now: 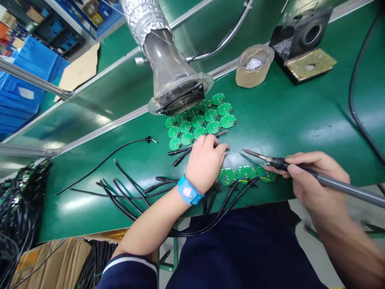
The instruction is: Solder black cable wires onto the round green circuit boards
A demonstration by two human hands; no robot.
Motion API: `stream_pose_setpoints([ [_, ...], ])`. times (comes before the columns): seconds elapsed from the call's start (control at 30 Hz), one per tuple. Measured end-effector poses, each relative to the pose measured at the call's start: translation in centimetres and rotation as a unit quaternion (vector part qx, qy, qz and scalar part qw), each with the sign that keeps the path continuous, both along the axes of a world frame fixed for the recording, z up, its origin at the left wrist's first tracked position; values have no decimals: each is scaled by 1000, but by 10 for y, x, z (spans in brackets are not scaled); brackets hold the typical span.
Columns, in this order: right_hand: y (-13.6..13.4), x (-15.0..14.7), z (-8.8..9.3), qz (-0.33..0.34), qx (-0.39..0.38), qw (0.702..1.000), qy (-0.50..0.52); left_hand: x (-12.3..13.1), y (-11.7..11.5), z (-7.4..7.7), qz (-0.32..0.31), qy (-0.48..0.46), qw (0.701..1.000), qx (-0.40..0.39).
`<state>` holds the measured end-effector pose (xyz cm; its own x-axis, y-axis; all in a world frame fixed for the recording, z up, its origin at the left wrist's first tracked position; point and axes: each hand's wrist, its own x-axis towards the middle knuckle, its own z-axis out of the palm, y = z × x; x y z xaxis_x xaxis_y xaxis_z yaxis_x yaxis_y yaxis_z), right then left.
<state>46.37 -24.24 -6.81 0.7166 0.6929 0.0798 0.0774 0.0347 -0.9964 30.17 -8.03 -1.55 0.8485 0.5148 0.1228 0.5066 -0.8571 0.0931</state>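
Observation:
My left hand [207, 158], with a blue band on the wrist, has curled fingers over short black cables [182, 155] with red wire ends; its fingertips are partly hidden. A soldering iron [279, 163] is held pen-like in my right hand [315, 180], its tip pointing left toward the left fingers, apart from them. Below the hands, several round green circuit boards [246, 173] sit in a row by the table's near edge, with black cables [224, 206] and thin coloured wires on them. Farther back, more round boards [197, 121] lie in rows.
A fume extractor [180, 90] hangs over the rear boards. At the back right stand a round tub [252, 70] and a soldering iron stand [300, 44] with a yellowish sponge [311, 64]. Loose black cables [120, 196] spread to the left, beside a cable heap [22, 204].

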Motion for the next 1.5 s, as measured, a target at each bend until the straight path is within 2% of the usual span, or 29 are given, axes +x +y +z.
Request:
stream_pose_setpoints([
  [0.1,2,1,0,29,18,998,53,7,18,-11,-35,-50,998,-24],
  [0.17,2,5,2,47,14,997,55,1,21,-11,-63,-112,990,-66],
  [0.27,2,12,3,88,13,995,35,-16,14,-1,-95,-197,965,-143],
  [0.37,2,18,1,142,16,989,23,-27,-2,5,-109,-199,957,-179],
  [0.5,0,22,-2,187,-3,982,29,-25,-21,-5,-64,-140,960,-232],
  [0.63,-2,22,0,214,-15,976,28,-20,-32,-13,1,-130,957,-258],
  [0.83,2,19,11,207,-76,973,-65,-18,-34,-9,34,-131,950,-283],
  [1.1,3,18,14,217,-78,967,-112,-17,-36,-11,49,-138,947,-287],
  [1.37,2,18,11,206,-90,969,-106,-15,-36,-10,62,-121,947,-292],
  [1.5,-2,20,6,175,-82,981,-37,-13,-35,-8,65,-109,950,-286],
])
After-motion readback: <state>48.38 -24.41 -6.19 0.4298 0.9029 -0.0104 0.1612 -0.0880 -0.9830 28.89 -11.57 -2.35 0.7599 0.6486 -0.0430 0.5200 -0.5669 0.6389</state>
